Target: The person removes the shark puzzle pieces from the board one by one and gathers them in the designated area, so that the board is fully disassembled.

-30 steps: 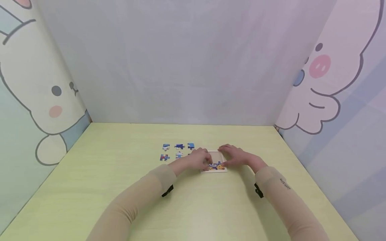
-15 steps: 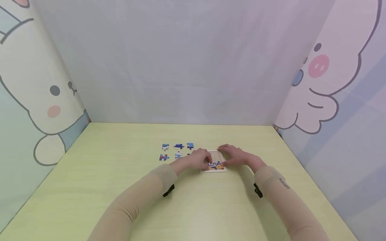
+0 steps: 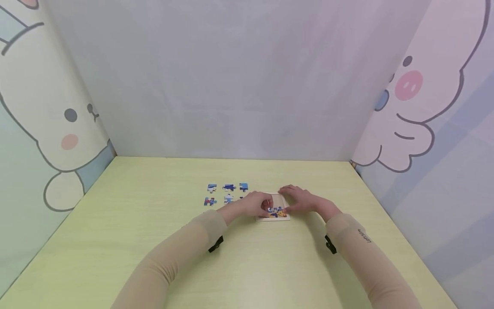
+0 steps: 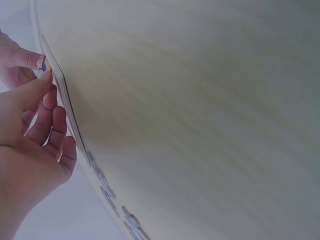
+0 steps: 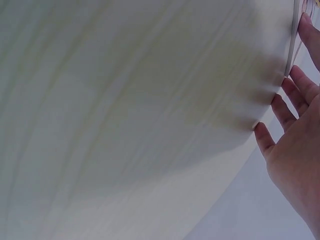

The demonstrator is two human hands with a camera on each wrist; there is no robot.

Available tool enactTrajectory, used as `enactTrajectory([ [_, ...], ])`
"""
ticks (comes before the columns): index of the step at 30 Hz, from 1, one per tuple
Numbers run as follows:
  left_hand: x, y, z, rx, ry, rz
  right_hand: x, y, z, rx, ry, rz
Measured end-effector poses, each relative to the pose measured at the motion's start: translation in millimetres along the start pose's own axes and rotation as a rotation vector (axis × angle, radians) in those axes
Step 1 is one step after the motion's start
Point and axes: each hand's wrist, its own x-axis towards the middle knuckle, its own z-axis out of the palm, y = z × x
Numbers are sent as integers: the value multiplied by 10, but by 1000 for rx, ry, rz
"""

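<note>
Both hands are at a small puzzle board [image 3: 283, 217] which lies flat on the yellow-green table [image 3: 247, 266], a little right of the middle; the near part of the board already carries a few joined pieces [image 3: 277, 212] in orange and blue, and the far part shows bare wood.

The left hand [image 3: 256, 204] rests at the left edge of the board with the fingers curled; in the left wrist view the thumb and a fingertip [image 4: 36, 61] pinch a small blue puzzle piece [image 4: 43, 64] just at the rim of the board. The right hand [image 3: 301, 199] lies on the right side of the board; its fingers [image 5: 292, 95] are straight and spread, they touch the board edge and the table and hold nothing.

Left of the board, near the left hand, five loose puzzle pieces [image 3: 227, 193] are laid in two short rows on the table, each apart from the others; one more dark piece beside the left hand is mostly hidden. Both arms wear beige sleeves [image 3: 181, 257]; panels with cartoon animals [image 3: 46, 128] stand around the table.
</note>
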Motion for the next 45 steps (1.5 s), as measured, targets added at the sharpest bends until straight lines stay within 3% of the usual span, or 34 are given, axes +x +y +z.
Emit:
enactTrajectory([
  [21, -119, -2, -155, -77, 58, 61, -11, -20, 9, -17, 2, 0],
  [33, -325, 7, -341, -80, 76, 66, -15, -42, 7, -16, -10, 36],
  [45, -600, -57, -496, -86, 92, 73, -14, -20, 3, -37, 3, -12],
])
